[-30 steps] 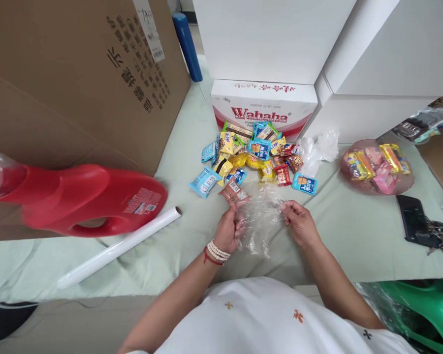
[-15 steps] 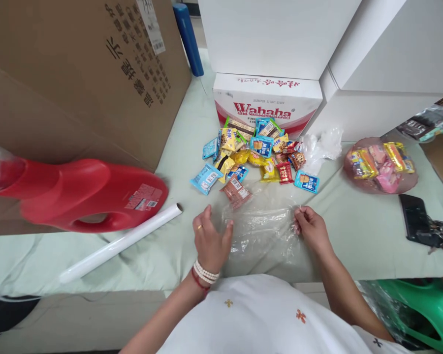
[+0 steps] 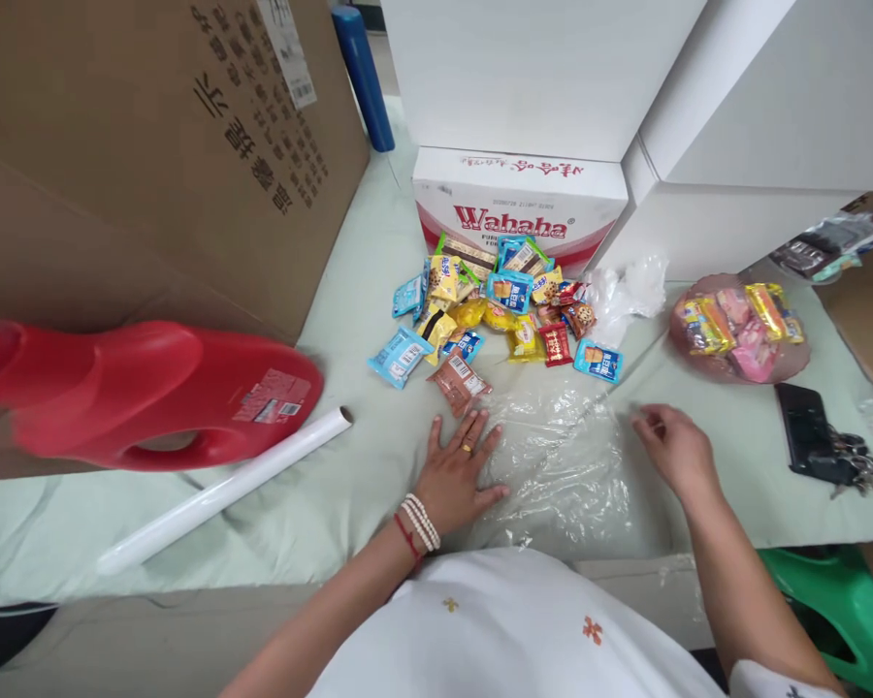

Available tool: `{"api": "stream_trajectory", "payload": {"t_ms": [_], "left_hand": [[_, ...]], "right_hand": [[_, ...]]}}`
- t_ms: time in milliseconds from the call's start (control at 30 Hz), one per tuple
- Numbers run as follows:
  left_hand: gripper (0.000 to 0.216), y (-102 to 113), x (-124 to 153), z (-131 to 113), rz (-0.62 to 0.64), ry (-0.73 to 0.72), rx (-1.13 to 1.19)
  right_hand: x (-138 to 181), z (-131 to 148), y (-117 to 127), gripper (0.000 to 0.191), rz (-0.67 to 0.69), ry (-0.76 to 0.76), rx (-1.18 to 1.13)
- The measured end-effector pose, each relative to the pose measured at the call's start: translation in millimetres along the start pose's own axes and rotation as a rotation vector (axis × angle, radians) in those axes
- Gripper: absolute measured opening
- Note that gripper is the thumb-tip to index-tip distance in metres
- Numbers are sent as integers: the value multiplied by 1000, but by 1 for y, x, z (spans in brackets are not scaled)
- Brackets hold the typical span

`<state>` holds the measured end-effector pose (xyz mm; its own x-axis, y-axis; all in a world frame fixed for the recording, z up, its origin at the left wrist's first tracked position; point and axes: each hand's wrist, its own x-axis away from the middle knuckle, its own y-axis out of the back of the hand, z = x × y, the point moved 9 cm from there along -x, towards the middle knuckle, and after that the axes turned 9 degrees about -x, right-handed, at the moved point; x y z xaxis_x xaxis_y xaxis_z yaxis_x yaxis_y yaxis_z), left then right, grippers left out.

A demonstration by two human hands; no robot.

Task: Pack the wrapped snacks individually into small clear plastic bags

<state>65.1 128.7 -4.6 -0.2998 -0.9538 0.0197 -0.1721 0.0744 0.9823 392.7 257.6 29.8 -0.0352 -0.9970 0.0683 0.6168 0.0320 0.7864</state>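
Note:
A clear plastic bag (image 3: 560, 465) lies flattened and wrinkled on the cloth-covered table in front of me. My left hand (image 3: 455, 480) rests flat on its left side, fingers spread. To the right of the bag, my right hand (image 3: 676, 451) is apart from it, fingers loosely bent and holding nothing I can see. Just beyond my left fingertips is a brown snack packet (image 3: 460, 382). Behind the bag lies a pile of small wrapped snacks, among them a light blue packet (image 3: 400, 357), a red packet (image 3: 556, 344) and a blue cracker packet (image 3: 598, 361).
A white Wahaba-style carton (image 3: 520, 208) stands behind the snacks. On the right are a pink bowl (image 3: 742, 368) of snacks, a phone (image 3: 807, 431) and keys (image 3: 858, 463). A red jug (image 3: 167, 388), white roll (image 3: 225, 494) and large cardboard box (image 3: 138, 174) occupy the left.
My right hand has let go of the bag's edge and moved right. My left hand has lowered and flattened onto the bag, which is now spread out wider.

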Motion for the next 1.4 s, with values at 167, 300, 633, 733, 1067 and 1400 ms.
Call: {"api": "stream_trajectory", "payload": {"t_ms": [167, 300, 633, 733, 1067, 1400], "left_hand": [[91, 0, -1, -2, 15, -1, -37], [98, -3, -2, -1, 24, -4, -52], [111, -4, -1, 0, -22, 5, -10], [114, -4, -4, 1, -2, 9, 5], [78, 25, 16, 6, -147, -33, 8], [82, 13, 36, -20, 123, -306, 115]], "right_hand": [[-31, 146, -62, 37, 168, 658, 213], [-54, 205, -125, 39, 251, 834, 405], [-31, 113, -28, 38, 153, 170, -588], [22, 83, -64, 42, 475, -154, -821], [84, 76, -26, 31, 210, 335, -96], [143, 56, -37, 21, 487, 720, -112]]}}
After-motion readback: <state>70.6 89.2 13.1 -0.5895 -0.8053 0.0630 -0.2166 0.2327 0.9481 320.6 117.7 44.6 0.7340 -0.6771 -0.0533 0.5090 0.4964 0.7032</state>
